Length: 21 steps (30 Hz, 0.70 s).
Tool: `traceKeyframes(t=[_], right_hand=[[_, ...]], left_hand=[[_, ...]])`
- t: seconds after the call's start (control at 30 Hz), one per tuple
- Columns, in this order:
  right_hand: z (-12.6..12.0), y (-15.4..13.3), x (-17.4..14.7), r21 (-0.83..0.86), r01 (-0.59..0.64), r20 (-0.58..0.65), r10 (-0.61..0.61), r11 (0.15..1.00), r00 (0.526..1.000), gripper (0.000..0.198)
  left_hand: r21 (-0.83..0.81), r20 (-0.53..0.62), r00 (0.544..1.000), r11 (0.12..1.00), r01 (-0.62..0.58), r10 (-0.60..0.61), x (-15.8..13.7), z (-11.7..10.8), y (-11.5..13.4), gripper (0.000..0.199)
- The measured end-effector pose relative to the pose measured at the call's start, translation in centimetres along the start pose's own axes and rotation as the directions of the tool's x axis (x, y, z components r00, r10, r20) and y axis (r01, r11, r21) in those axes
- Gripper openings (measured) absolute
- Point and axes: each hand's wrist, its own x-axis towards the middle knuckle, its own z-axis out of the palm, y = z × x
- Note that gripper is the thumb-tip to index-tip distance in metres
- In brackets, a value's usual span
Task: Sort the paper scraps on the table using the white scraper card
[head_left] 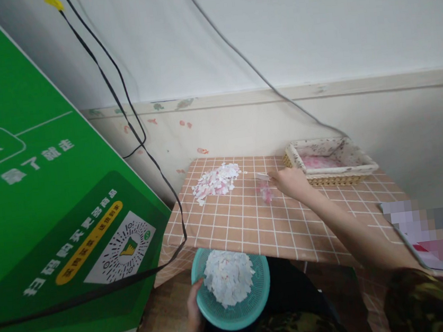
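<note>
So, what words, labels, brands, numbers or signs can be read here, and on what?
"扫码购买更多商品": green panel.
"拿了就走": same panel, higher up.
"技": same panel's left edge, the character before it cut off.
"买肉买菜,送货到家", as best I can read: yellow band on that panel.
Too small or blurred: mark beside the QR code; pixelated flat item, far right.

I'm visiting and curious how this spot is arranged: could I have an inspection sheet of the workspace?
Surface: brown tablecloth with white grid lines.
Job's things: pile of white-and-pink paper-like scraps; smaller pink cluster; round teal plastic basket holding whitish scraps; rectangular cloth-lined wicker basket, pink contents.
Clutter: flat item at table's right, mostly pixelated.
Grip: left hand on teal rim; right hand holding a small whitish piece, details unclear.
Cables: grey cable across wall; black cords at left.
Surroundings: green printed panel, white wall.
</note>
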Motion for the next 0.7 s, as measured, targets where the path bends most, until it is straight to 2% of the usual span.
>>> traceKeyframes(t=[0.13,0.23,0.37,0.53,0.7], right_hand=[[-0.5,1.4,-0.4,0.081,0.039,-0.020,-0.037,0.996,0.999,0.030],[-1.2,1.6,0.8,0.156,0.087,-0.074,-0.076,0.984,0.994,0.030],[-1.7,-0.3,4.1,0.240,0.231,-0.081,-0.218,0.943,0.973,0.026],[-1.3,-3.0,7.3,0.225,0.313,-0.089,-0.300,0.923,0.950,0.023],[-0.9,-2.5,8.1,0.201,0.378,-0.046,-0.377,0.904,0.925,0.019]], left_hand=[[-0.019,0.002,1.000,1.000,0.007,-0.007,0.2,-0.1,0.0,0.018],[-0.019,0.009,1.000,1.000,0.009,-0.009,-0.4,0.7,0.5,0.020],[-0.028,-0.081,0.996,0.998,-0.048,0.046,-2.1,2.3,1.4,0.013],[-0.022,-0.153,0.987,0.998,-0.051,0.047,-3.6,3.0,1.3,0.011],[-0.013,-0.203,0.979,1.000,-0.019,0.016,-3.3,2.7,0.5,0.012]])
